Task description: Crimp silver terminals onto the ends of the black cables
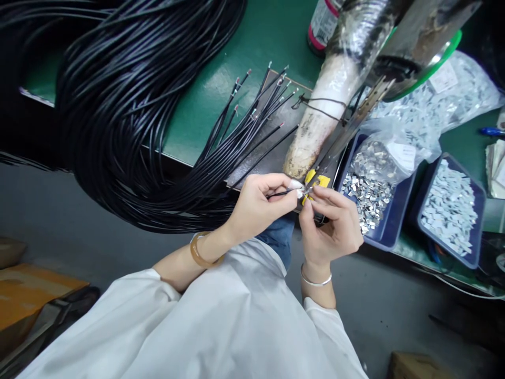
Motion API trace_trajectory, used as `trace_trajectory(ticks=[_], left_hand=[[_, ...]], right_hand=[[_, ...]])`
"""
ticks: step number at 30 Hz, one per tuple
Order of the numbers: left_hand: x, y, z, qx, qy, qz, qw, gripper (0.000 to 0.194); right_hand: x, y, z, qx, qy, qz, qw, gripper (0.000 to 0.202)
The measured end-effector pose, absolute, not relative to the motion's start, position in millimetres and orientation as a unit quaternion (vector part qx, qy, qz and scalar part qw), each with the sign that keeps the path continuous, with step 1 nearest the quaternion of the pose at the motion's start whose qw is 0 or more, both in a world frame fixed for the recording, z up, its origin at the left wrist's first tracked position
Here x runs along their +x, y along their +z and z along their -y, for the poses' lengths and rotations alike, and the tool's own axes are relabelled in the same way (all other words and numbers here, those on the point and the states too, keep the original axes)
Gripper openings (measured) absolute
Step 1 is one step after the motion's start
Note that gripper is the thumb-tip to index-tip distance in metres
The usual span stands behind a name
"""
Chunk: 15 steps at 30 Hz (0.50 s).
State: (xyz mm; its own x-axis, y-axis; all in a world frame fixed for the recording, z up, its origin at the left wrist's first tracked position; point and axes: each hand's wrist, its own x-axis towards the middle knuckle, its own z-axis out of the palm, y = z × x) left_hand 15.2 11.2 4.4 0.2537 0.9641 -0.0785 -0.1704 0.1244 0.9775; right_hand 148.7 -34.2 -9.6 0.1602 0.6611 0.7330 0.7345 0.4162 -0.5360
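Left hand point(262, 202) has it: thumb and forefinger pinched on a black cable point(281, 193), its end right beside the yellow patch point(322, 181)! Right hand point(333, 226) meets it there, fingertips narrowed at the tip; whether they grip anything is too small to tell. This looks like fine finger work, so a firm left pinch just behind the end should stop any twist, while the right does best with light, tiny movements. Over on the left, the bundle point(130, 131) droops past the bench point(272, 31); a little slack should spare that end a tug.
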Motion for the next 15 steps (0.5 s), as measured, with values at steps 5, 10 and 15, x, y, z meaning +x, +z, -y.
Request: trace_trajectory(ticks=[5,10,15], left_hand=[[14.2,4.2,-11.4,0.473,0.432,-0.410,0.650,0.012],[12.7,6.7,-11.9,0.472,0.430,-0.396,0.659,0.009],[12.4,6.3,-12.6,0.485,0.423,-0.393,0.657,0.010]], right_hand=[[151.6,-14.3,37.9,-0.543,0.000,0.645,0.537,0.019],[151.2,-11.5,37.8,-0.541,0.029,0.630,0.556,0.019],[151.2,-9.0,37.2,-0.548,-0.004,0.646,0.532,0.018]])
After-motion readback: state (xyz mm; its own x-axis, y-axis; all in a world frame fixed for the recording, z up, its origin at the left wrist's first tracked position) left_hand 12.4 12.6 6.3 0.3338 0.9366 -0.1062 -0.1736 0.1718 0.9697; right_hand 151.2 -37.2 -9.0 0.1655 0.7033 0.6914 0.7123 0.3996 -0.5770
